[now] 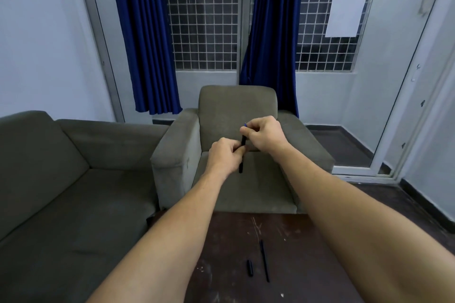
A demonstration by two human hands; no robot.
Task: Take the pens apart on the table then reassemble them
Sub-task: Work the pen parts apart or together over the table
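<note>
I hold a black pen [243, 142] upright in the air in front of the armchair, well above the table. My left hand [225, 155] grips its lower half, and the barrel's bottom end pokes out below my fingers. My right hand [263, 136] pinches the upper end, where a small blue tip shows above my fingers. On the dark table [307, 265] below lie a long thin black pen part [264, 261] and, just left of it, a short black cap-like piece [250, 267]. They lie apart from each other.
A grey armchair [246, 199] stands right behind the table's far edge. A grey sofa [61, 192] fills the left. Blue curtains [152, 32] and a barred window are at the back, with a glass door [394, 130] at the right.
</note>
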